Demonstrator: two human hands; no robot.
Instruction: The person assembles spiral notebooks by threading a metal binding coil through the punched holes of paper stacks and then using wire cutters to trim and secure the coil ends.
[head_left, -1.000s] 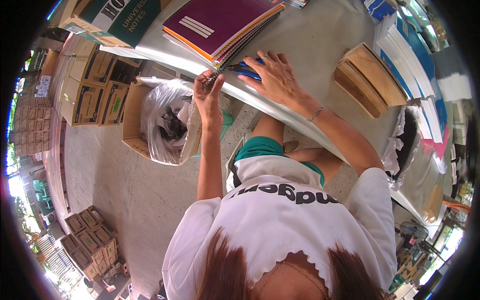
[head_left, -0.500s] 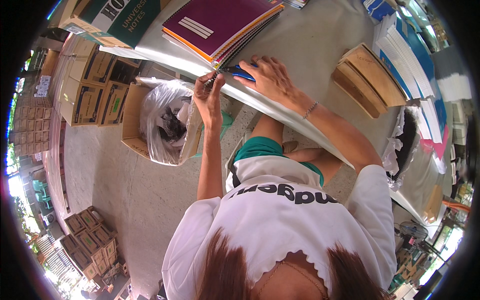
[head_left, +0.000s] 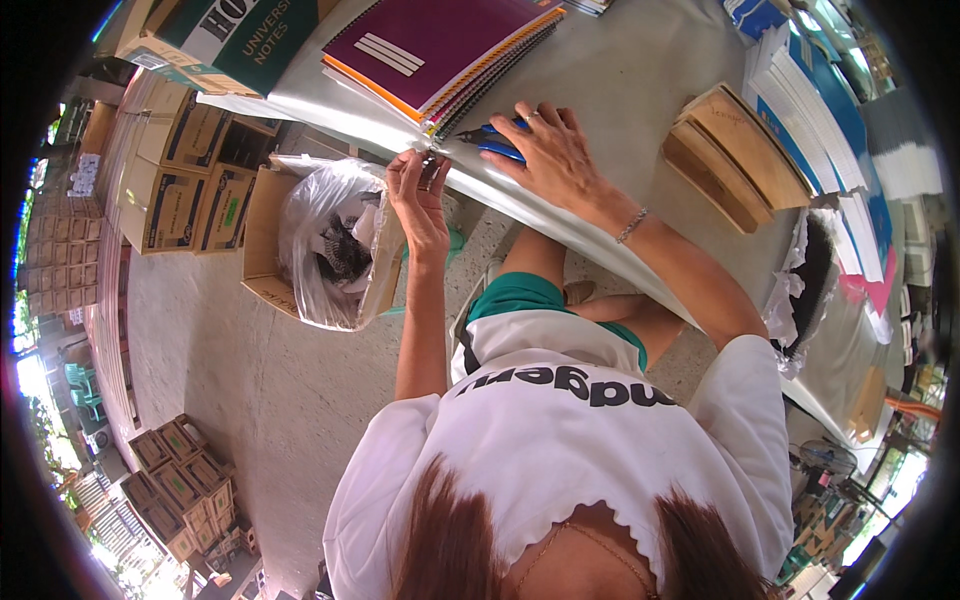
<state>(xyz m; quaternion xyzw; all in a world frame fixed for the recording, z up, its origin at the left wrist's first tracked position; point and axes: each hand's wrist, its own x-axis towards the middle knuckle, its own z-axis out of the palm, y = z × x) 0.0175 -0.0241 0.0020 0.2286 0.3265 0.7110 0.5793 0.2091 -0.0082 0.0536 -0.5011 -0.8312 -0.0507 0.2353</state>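
My right hand (head_left: 560,165) holds blue-handled cutting pliers (head_left: 503,140) just over the table's front edge. Their dark jaws point left toward my other hand, a little apart from its fingertips. My left hand (head_left: 420,195) is closed in a pinch beside the near corner of the notebook stack. Something small and dark is at those fingertips, too small to make out. The spiral-bound notebooks (head_left: 430,50) lie stacked at the table edge, a purple cover on top, orange and other colours beneath, with coils along the right side.
An open carton (head_left: 265,240), lined with clear plastic and holding dark coiled scraps (head_left: 342,250), stands left of my legs. A green box (head_left: 250,50) sits at the far left of the table (head_left: 620,90). Wooden blocks (head_left: 735,155) and white paper stacks (head_left: 805,110) lie to the right.
My right hand and the pliers have drawn slightly right, away from my left fingertips. The left fingers have shifted their pinch, and less of the dark thing shows there.
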